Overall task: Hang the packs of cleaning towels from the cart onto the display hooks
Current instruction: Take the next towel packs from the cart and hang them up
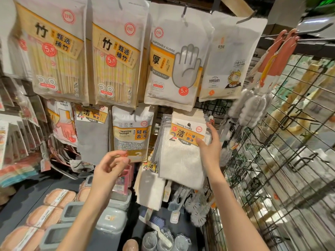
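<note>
A stack of white cleaning towel packs (183, 156) hangs on a display hook (189, 124), the front pack showing an orange label. My right hand (210, 147) grips the right edge of the front pack, thumb on its face and fingers behind. My left hand (110, 167) hovers lower left of the packs with loosely curled fingers, holding nothing. A second bundle of towel packs (150, 189) hangs below the first. The cart is out of view.
Chopstick packs (59, 51), disposable gloves (174, 66) and a cleaning sponge pack (130, 134) hang above and left. A wire grid rack (282, 160) with brushes stands on the right. Grey lidded boxes (108, 220) and sponges (45, 216) lie on the shelf below.
</note>
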### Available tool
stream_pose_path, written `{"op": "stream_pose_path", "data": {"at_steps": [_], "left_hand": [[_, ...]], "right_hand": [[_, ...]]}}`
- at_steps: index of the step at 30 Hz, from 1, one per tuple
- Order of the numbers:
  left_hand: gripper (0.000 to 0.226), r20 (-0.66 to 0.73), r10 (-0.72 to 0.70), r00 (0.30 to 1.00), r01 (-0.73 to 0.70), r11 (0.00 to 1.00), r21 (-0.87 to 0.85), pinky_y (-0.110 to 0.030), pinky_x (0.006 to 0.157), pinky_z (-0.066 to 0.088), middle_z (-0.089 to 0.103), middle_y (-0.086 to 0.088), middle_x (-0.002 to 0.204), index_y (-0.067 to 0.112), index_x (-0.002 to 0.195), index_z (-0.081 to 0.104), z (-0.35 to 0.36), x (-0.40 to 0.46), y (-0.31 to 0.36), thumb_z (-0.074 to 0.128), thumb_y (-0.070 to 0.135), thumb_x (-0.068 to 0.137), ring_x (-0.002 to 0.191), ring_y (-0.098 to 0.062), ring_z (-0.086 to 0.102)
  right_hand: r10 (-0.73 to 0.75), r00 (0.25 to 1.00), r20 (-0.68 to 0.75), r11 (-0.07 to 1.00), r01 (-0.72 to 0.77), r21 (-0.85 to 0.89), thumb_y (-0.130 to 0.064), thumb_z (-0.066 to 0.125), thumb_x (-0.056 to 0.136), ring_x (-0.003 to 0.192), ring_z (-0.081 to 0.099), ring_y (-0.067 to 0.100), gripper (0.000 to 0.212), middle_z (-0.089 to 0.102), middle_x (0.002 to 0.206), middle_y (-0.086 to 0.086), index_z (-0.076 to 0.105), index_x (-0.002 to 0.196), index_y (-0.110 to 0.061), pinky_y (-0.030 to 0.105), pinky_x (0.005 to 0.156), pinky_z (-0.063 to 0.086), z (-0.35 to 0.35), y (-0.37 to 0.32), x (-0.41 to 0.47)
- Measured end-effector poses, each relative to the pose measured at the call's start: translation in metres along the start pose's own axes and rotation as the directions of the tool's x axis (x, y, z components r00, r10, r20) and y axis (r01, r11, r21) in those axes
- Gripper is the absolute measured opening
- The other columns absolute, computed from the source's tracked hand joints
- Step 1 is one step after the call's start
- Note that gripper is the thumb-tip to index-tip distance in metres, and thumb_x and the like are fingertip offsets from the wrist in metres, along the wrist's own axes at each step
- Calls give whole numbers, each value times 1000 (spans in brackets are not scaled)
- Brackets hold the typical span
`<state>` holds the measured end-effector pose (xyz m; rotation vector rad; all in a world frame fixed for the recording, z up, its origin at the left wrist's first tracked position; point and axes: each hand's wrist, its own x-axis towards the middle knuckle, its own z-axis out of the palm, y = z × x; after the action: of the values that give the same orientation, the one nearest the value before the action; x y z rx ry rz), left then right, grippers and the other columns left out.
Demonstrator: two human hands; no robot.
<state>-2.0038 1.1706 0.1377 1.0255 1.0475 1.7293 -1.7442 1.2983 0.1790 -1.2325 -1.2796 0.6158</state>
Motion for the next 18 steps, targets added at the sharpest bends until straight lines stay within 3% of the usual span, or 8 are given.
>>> {"op": "stream_pose_path", "data": {"at_steps": [3, 9, 14, 18], "left_hand": [[18, -20, 7, 1000, -7, 1000, -3, -18, 64, 55, 70, 3, 78, 33, 88, 72, -1, 2, -1, 69, 28, 72, 69, -7, 67], [17, -22, 13, 1000, -13, 1000, 5, -19, 65, 56, 70, 5, 78, 30, 91, 72, -5, 5, 1, 69, 26, 74, 71, -9, 67], [19, -32, 36, 999, -34, 998, 60, -17, 67, 55, 70, 5, 81, 31, 94, 72, -12, 0, 7, 70, 28, 75, 76, -8, 67], [24, -55, 50, 997, -44, 994, 97, -17, 71, 54, 70, 3, 86, 31, 98, 71, -14, -7, 14, 71, 29, 75, 81, -7, 64]], "right_hand": [[-46, 996, -77, 996, 40, -77, -6, 66, 83, 98, 46, -11, 53, 49, 120, -7, 51, 128, -29, 1, 80, 32, 8, -2, 8], [-42, 988, -149, 973, 7, -233, -13, 67, 85, 95, 47, 5, 48, 49, 124, 1, 51, 127, -29, 26, 77, 40, 23, 1, 20], [-59, 986, -158, 922, -7, -388, -16, 65, 86, 82, 51, 17, 44, 49, 117, 7, 47, 124, -30, 33, 72, 45, 25, -1, 25], [-77, 989, -123, 884, 11, -468, -21, 59, 90, 97, 57, 27, 45, 47, 124, 7, 43, 131, -32, 42, 78, 50, 21, -4, 22]]}}
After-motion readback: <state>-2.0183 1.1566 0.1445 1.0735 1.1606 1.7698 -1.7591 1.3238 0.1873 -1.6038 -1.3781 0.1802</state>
